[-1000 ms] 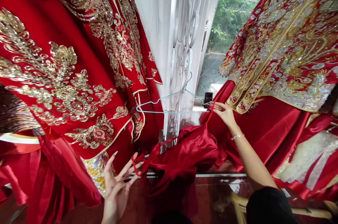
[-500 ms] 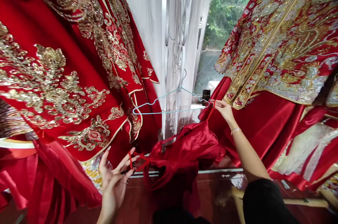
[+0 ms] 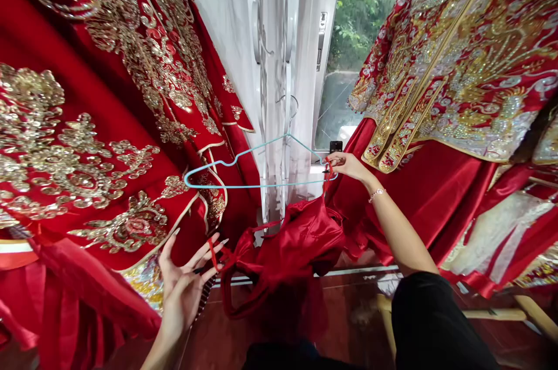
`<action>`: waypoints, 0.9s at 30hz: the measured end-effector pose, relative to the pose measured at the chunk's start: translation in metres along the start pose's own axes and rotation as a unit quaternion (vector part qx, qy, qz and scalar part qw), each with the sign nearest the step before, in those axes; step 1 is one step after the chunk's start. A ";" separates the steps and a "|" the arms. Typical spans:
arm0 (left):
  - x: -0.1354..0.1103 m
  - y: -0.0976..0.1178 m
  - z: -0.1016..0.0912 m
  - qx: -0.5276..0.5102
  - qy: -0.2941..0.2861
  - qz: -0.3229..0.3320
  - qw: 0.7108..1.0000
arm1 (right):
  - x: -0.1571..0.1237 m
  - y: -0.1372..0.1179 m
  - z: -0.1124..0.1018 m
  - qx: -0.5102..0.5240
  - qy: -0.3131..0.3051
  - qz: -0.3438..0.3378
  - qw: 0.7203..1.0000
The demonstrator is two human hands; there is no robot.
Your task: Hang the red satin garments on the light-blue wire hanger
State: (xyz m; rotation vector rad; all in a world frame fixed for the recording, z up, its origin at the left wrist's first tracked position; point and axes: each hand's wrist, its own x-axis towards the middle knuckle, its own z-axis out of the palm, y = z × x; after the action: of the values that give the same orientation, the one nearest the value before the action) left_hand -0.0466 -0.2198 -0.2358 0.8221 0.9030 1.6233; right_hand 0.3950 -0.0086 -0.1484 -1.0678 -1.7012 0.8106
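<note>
A light blue hanger (image 3: 257,186) hangs by its hook in front of the white rack posts. My right hand (image 3: 349,165) is closed at the hanger's right end, pinching a thin strap of the red satin dress (image 3: 300,236). The strap appears to be around that end of the hanger. My left hand (image 3: 183,283) is lower and to the left, its fingers spread with the dress's other strap (image 3: 213,254) looped over them. Between my hands the dress sags, bunched, below the hanger; the left end of the hanger bears nothing.
Red garments with gold sequins (image 3: 131,97) hang on the left. An embroidered red jacket (image 3: 453,79) hangs over a red skirt on the right. A small black timer (image 3: 335,147) stands by the window (image 3: 357,39). Wooden bars (image 3: 492,315) lie low at the right.
My right hand has come inward along the hanger's right end with the strap. The hanger appears larger and further left as the view shifts. My left hand still carries its strap loop.
</note>
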 end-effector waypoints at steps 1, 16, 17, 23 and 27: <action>0.002 -0.001 0.001 0.003 -0.009 0.001 1.000 | -0.003 -0.002 0.003 -0.006 0.002 0.001 1.000; 0.026 0.016 0.018 -0.003 0.009 -0.008 1.000 | -0.017 -0.016 0.031 -0.167 -0.133 -0.069 0.975; 0.036 0.021 0.021 -0.005 0.005 -0.031 0.999 | -0.018 -0.014 0.036 -0.195 -0.086 -0.086 0.973; 0.096 0.064 0.035 -0.017 -0.047 -0.161 0.986 | -0.021 0.001 0.044 -0.459 0.152 -0.081 0.871; 0.116 0.089 0.047 -0.020 -0.024 -0.153 0.988 | -0.020 -0.001 0.024 -0.568 0.183 -0.112 0.794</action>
State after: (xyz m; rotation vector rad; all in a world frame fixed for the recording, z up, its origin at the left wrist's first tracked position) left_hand -0.0708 -0.1136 -0.1270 0.6563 0.9120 1.3448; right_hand 0.3755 -0.0282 -0.1630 -1.5880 -1.8743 -0.7051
